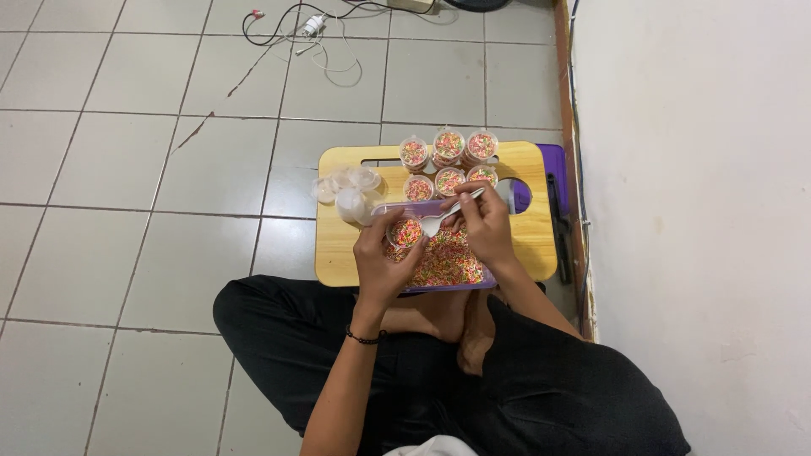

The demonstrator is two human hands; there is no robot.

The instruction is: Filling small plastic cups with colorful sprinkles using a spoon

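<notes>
My left hand (382,257) holds a small clear cup (404,232) filled with coloured sprinkles over a purple tray (460,287) of sprinkles. My right hand (486,224) grips a white plastic spoon (448,213), its bowl resting at the cup's rim. Several filled cups (448,160) stand in two rows at the far side of a small wooden lap table (338,245). I sit cross-legged on the floor behind the table.
A pile of empty clear cups and lids (346,190) lies on the table's left. A white wall (693,169) rises close on the right. Cables and a charger (312,29) lie on the tiled floor far ahead.
</notes>
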